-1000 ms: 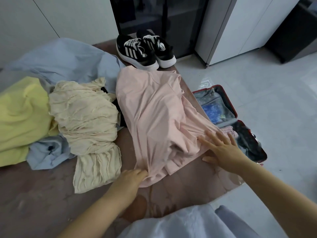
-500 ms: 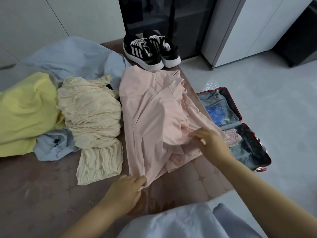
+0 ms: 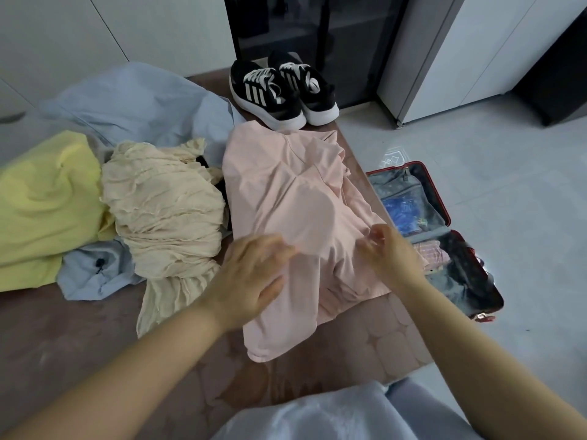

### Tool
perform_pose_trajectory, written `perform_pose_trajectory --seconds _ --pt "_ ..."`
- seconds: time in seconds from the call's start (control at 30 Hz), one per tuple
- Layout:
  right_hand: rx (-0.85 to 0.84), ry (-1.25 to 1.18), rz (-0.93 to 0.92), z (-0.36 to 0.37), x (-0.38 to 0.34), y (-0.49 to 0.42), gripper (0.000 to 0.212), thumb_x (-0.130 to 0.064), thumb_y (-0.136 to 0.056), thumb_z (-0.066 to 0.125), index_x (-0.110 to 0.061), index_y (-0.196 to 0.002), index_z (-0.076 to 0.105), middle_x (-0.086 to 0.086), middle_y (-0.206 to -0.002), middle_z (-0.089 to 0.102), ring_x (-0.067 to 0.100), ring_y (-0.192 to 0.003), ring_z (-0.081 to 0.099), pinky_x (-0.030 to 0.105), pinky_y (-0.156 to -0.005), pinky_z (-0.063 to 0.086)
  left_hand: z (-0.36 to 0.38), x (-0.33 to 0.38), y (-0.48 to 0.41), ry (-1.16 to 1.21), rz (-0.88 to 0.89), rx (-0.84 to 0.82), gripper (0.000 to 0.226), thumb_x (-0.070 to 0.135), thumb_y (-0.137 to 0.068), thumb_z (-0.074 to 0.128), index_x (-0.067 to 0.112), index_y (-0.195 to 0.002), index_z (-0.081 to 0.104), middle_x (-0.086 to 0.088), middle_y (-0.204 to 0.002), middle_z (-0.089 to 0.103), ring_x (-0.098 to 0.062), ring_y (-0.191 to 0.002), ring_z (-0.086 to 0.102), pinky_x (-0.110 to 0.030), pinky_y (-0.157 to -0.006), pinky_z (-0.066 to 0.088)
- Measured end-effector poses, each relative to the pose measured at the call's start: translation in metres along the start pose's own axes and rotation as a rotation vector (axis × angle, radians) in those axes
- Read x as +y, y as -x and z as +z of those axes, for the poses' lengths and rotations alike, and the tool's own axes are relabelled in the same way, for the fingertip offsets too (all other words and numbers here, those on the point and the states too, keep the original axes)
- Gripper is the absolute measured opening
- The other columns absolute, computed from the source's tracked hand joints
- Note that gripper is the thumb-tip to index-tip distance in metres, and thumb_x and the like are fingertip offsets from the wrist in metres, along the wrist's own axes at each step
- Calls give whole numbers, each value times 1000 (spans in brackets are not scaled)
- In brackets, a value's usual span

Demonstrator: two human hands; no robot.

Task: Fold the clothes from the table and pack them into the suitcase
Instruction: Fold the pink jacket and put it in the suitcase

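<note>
Left hand [image 3: 254, 277] and right hand [image 3: 389, 254] each pinch the rumpled, creased pink shirt [image 3: 286, 192] lying on the table [image 3: 79, 344].

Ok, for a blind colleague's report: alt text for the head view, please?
A left hand and right hand work a pale pink fabric garment on a brown patterned table; blur hides their grip. A crinkled cream garment, yellow cloth and blue cloth lie left of it, black white-striped sneakers beyond, an open red-rimmed suitcase on the floor.
</note>
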State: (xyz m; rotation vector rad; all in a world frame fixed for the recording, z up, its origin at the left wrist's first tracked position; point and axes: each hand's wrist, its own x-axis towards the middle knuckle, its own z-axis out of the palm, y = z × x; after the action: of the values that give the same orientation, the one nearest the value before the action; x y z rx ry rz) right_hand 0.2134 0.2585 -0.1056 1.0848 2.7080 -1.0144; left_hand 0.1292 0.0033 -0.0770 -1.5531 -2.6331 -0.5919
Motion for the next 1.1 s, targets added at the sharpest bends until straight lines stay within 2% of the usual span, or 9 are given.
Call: perform_pose_trajectory --seconds 0.1,0.2,0.33,0.47,0.6,0.73,0.87,1.0,1.1 --pt "-137 161 29 13 -8 -9 31 -43 -87 57 -17 -104 54 4 -98 65 29 -99 55 34 -88 34 2 4 -42 -56 -17 -153 51 55 -94 22 35 -141 28 1 -145 26 -29 -136 19 -47 -113 13" --pt "-89 16 3 -1 -4 -15 20 -33 -92 55 -14 -96 56 2 -86 61 27 -85 58 29 -69 36 14 9 -63 -97 30 -244 53 57 -94 19 37 -143 27 1 -150 26 -32 -138 15 -49 -112 3" --pt "129 -55 33 -37 16 -23 23 -32 -96 47 -9 -99 49 9 -88 62 29 -78 56 34 -66 41 20 18 -86 -98 50 -334 58 59 -92 13 36 -143 28 1 -148 38 -27 -136 30 -47 -112 9" --pt "-186 384 69 -30 28 -26 33 -43 -93 46 -13 -104 54 13 -101 66 33 -89 60 35 -74 49 20 28 -116 -52 41 -474 60 60 -90 16 39 -146 17 7 -155 19 -18 -139 25 -35 -114 12" --pt "-195 275 -35 -37 -1 -56 35 -35 -85 59 -16 -114 51 7 -112 59 28 -97 59 36 -81 48 0 16 -140 -4 86 -323 64 60 -89 19 28 -141 36 1 -133 50 -22 -122 46 -37 -108 18" --pt "-98 14 -123 -39 -52 -115 45 -25 -83 63 -5 -122 49 11 -124 53 28 -112 53 37 -90 43 -19 -51 -154 49 -280 -38 55 41 -91 43 14 -139 37 -10 -135 46 -29 -123 43 -36 -104 28" --pt "-184 -99 -7 -17 -101 -166 68 -30 -81 69 -4 -134 34 11 -131 46 29 -115 51 37 -84 46 -29 -121 -161 97 -796 -15 69 26 -89 59 6 -144 22 -18 -146 30 -35 -133 32 -40 -107 28" --pt "-220 -133 113 10 -118 -193 83 -28 -78 74 -2 -140 25 13 -136 44 30 -122 48 33 -91 42 -18 -150 -171 372 -967 -59 69 37 -89 58 11 -143 23 -13 -144 38 -32 -127 42 -41 -104 36" --pt "-304 -21 108 11 -120 -197 79 -29 -78 72 -4 -141 30 14 -121 52 29 -103 57 28 -74 46 -4 -157 -179 465 -1060 -90 73 52 -82 61 11 -137 36 -9 -137 47 -31 -120 48 -42 -101 41"
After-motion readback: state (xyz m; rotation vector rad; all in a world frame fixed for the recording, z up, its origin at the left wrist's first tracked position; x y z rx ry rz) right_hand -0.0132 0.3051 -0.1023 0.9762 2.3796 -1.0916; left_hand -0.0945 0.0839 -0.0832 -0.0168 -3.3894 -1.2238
